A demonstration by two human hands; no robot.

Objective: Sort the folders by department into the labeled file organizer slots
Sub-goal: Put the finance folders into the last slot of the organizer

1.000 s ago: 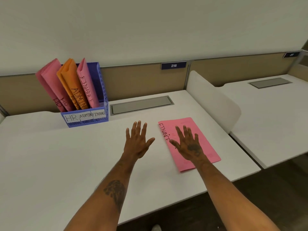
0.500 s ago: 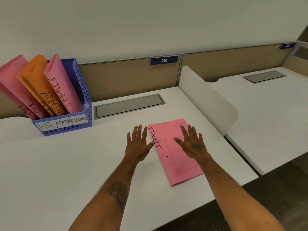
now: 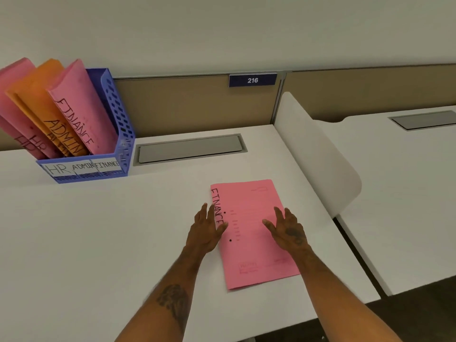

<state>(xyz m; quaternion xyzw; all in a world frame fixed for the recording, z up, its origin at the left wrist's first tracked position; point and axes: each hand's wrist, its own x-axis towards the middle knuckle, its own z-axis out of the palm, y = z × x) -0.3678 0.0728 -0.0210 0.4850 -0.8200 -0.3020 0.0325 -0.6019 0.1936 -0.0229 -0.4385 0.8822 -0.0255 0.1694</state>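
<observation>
A pink folder (image 3: 249, 253) marked FINANCE lies flat on the white desk (image 3: 98, 230). My left hand (image 3: 206, 230) rests at the folder's left edge, fingers spread, thumb over the lettering. My right hand (image 3: 287, 229) lies open on the folder's right half. Neither hand grips it. At the back left stands a blue file organizer (image 3: 116, 134) with slots labeled HR, ADMIN and FINANCE. It holds pink HR folders (image 3: 14, 99), orange ADMIN folders (image 3: 42, 102) and one pink FINANCE folder (image 3: 79, 107).
A grey cable hatch (image 3: 190, 149) is set into the desk behind the folder. A curved white divider panel (image 3: 318, 154) separates this desk from the neighbouring desk (image 3: 407, 193) on the right. A tan partition with a plate reading 216 (image 3: 253, 80) runs along the back.
My left hand has moved right to the folder's left edge. My right hand has shifted toward the folder's right side. The view has turned slightly, so the organizer sits further left.
</observation>
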